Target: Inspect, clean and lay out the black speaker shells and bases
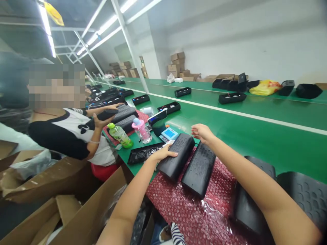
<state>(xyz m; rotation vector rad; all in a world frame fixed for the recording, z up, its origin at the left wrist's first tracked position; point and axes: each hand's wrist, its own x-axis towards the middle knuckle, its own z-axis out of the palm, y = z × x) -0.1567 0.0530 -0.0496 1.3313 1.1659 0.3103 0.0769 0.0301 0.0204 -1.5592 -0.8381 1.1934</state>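
Observation:
My left hand point(166, 153) grips the left side of a long black speaker housing point(177, 154), thumb across its dimpled top and the other fingers partly hidden. Beyond its far end, my right hand point(203, 133) hangs over the green belt with fingers loosely bent, and I see nothing in it. A second black housing point(200, 168) lies right beside the first on red bubble wrap point(217, 200). Two more housings, one of them at the right edge point(305, 195), are partly covered by my right forearm.
A black panel with round openings point(144, 153), a green-capped bottle point(120, 136), a pink cup point(142, 131) and a small blue-screened device point(169, 134) stand to the left. A co-worker point(66, 132) holds another dark housing. Open cartons point(68, 204) fill the lower left.

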